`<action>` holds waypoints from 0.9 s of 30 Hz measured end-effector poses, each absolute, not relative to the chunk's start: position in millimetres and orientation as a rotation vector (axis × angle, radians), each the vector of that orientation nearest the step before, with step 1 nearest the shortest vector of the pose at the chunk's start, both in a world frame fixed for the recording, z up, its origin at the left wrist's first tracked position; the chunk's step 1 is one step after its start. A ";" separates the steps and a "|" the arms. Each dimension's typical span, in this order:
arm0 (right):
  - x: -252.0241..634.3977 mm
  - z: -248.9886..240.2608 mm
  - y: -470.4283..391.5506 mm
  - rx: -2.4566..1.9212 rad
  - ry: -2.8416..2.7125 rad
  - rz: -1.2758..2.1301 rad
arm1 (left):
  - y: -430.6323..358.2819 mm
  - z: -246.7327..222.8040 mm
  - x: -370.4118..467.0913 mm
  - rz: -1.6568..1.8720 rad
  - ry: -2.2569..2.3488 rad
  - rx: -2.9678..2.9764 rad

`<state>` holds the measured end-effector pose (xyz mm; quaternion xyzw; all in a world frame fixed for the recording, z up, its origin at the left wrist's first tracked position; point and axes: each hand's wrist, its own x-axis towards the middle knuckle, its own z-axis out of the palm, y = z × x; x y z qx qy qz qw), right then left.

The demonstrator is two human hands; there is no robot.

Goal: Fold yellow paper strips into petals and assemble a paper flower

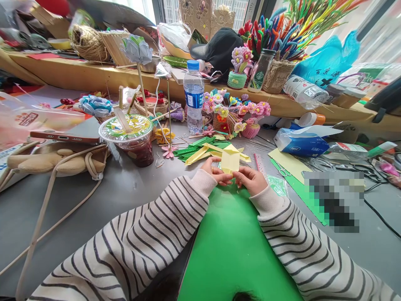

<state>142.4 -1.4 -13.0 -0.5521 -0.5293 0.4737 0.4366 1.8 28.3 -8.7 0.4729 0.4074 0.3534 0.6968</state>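
Observation:
Both my hands meet near the middle of the view, over the far end of a green sheet [238,242]. Between them is a pale yellow folded paper [230,159], its panel upright with creases and folded edges. My left hand [216,170] grips its left side and lower edge, a ring on one finger. The fingertips of my right hand [250,179] pinch its lower right corner. Just beyond lie folded green paper strips [200,147] and folded yellow strips [198,154] in a loose pile.
A lidded cup of dark drink [139,152] stands left, a water bottle [194,100] behind the pile. Handmade flowers [222,108] line the back. On the right are small green scissors [282,169], a blue tissue pack [300,142] and a blurred patch. A phone [64,137] rests far left.

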 end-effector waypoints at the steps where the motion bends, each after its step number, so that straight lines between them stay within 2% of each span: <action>1: 142.3 -13.1 -1.8 -1.380 -1.314 1.167 | 28.0 -8.2 1.8 0.783 0.913 1.050; 27: 141.0 -10.9 -5.7 -1.444 -1.380 1.030 | 29.4 -12.0 2.8 0.732 0.873 1.040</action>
